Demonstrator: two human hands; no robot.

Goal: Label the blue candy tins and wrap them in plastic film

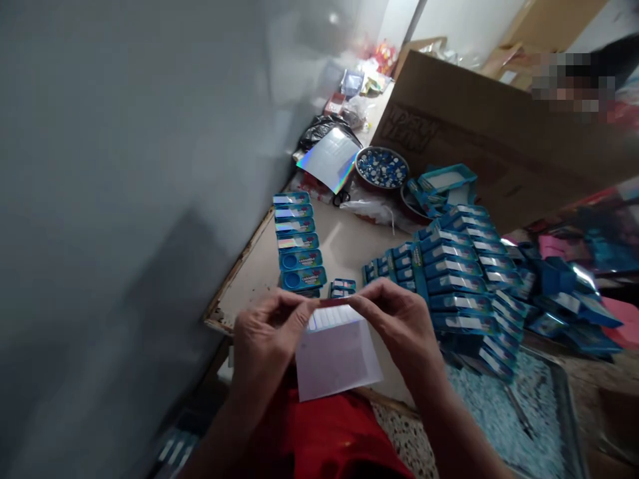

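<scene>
A thin whitish sticker sheet [337, 362] hangs in front of me, with a row of pale strips along its upper part. My left hand [272, 329] pinches its top edge between thumb and fingers. At the right end of that edge my right hand [399, 319] pinches it the same way. Just beyond lies a column of flat blue boxes [302, 259]; the far ones carry shiny strips, and the two nearest show a round recess. A small pile of little blue packs [343, 286] sits behind my fingertips, partly hidden by them.
Stacked blue boxes [454, 266] rise on the table's right. Behind are a shiny sheet [332, 156], a bowl [358, 174] of blue and white discs and a large cardboard box [464, 126]. A tray [569, 399] of pale-blue shreds stands at right. A wall [124, 166] borders the left.
</scene>
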